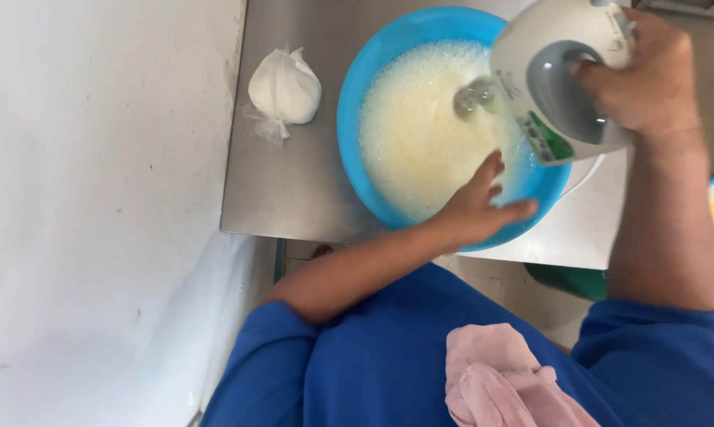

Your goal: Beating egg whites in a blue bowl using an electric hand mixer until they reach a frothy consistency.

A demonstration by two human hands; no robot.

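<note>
A blue plastic bowl point(355, 126) full of pale yellow frothy batter point(420, 134) stands on a steel table. My right hand point(649, 75) grips the handle of a white electric hand mixer point(558, 79). Its blurred beaters point(475, 96) dip into the batter. My left hand point(479, 207) rests on the near rim of the bowl, fingers spread over the edge.
A knotted clear bag of white powder point(284, 88) lies on the steel table point(285, 182) left of the bowl. A white wall point(96, 198) runs along the left. A pink cloth point(503, 375) lies on my blue shirt. Something green point(566, 281) sits below the table edge.
</note>
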